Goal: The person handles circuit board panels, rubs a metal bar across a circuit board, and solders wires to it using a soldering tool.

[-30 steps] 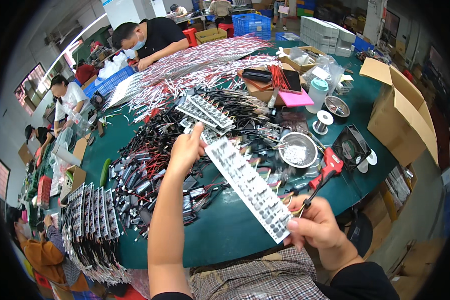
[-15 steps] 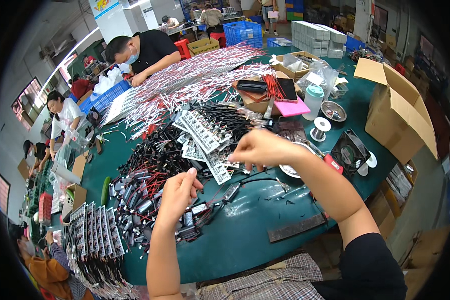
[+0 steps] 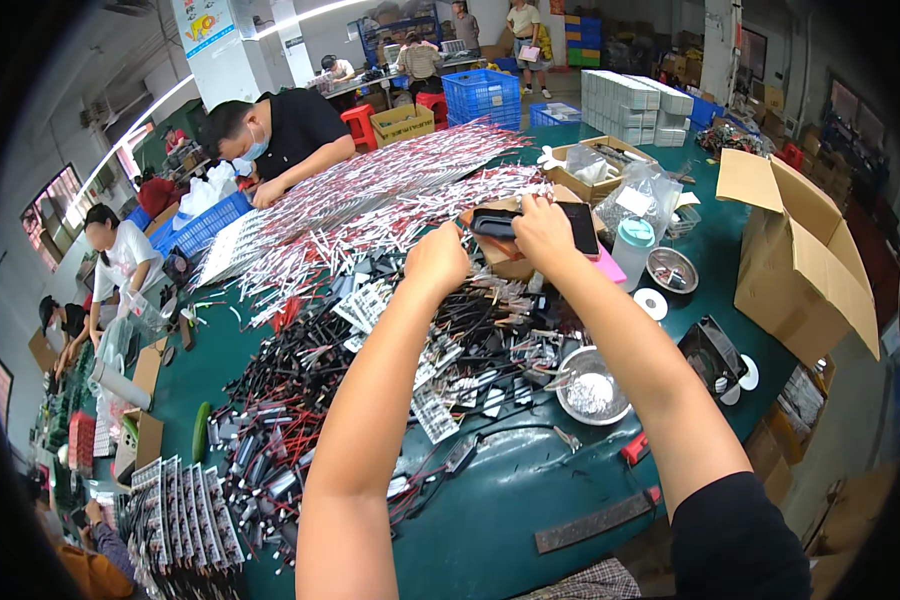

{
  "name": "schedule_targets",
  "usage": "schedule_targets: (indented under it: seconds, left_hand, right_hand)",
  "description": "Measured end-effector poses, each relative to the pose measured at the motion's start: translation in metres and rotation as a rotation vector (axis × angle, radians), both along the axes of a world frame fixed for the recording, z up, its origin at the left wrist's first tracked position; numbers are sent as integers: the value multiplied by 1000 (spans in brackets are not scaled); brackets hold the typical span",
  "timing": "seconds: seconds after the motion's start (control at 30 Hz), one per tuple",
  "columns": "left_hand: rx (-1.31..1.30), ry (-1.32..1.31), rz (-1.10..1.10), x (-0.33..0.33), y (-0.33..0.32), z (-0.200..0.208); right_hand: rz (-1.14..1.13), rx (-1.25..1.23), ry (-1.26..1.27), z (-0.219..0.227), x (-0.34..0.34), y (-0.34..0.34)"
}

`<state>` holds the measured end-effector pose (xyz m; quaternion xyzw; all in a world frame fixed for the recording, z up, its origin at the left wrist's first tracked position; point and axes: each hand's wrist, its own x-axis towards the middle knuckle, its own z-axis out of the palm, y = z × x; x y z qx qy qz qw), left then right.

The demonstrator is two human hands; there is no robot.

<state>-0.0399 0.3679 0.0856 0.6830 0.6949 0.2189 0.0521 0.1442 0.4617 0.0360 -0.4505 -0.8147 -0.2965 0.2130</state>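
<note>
Both my arms reach forward over the green table (image 3: 470, 545). My right hand (image 3: 545, 230) is at the small open carton (image 3: 510, 265), fingers curled down beside a black case (image 3: 492, 223); what they grip is hidden. To its left, my left hand (image 3: 438, 260) is closed above the heap of black cables (image 3: 500, 315), its fingertips out of sight. Below the hands, white circuit-board panels (image 3: 434, 414) lie on the heap. Small dark modules with red and black leads (image 3: 270, 450) spread to the left.
A metal bowl (image 3: 592, 388), a lidded bottle (image 3: 630, 245) and a dish of small parts (image 3: 672, 270) stand right. A large open carton (image 3: 805, 260) sits at the right edge. White-and-red wired strips (image 3: 390, 185) cover the far side, where a masked co-worker (image 3: 305, 125) leans in.
Both hands have moved forward and away from the panels, the right one to the small carton. The view has tilted up slightly. The bundle of red wires there is now hidden.
</note>
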Motion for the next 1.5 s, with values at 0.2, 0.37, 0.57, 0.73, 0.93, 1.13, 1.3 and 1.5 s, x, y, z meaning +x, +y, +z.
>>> schedule_targets:
  seconds: [0.2, 0.37, 0.57, 0.73, 0.93, 1.13, 1.3, 1.5]
  left_hand:
    - [-159, 3, 57, 4, 69, -14]
    - [-13, 288, -28, 23, 96, -49]
    - [258, 502, -301, 33, 107, -69]
    - [389, 666, -268, 30, 114, -73]
    - [447, 732, -167, 38, 120, -74]
    - [387, 810, -178, 28, 109, -66]
    - [440, 896, -298, 4, 66, -30]
    - [558, 928, -323, -19, -7, 29]
  right_hand:
    - [132, -158, 513, 17, -4, -6]
    - [152, -63, 726, 29, 16, 7]
    - [194, -81, 867, 41, 31, 10]
    - [170, -128, 889, 41, 27, 10]
    - [172, -100, 894, 40, 24, 11]
    - [133, -157, 900, 34, 27, 5]
    - [132, -152, 846, 17, 15, -9]
    - [124, -265, 630, -21, -18, -9]
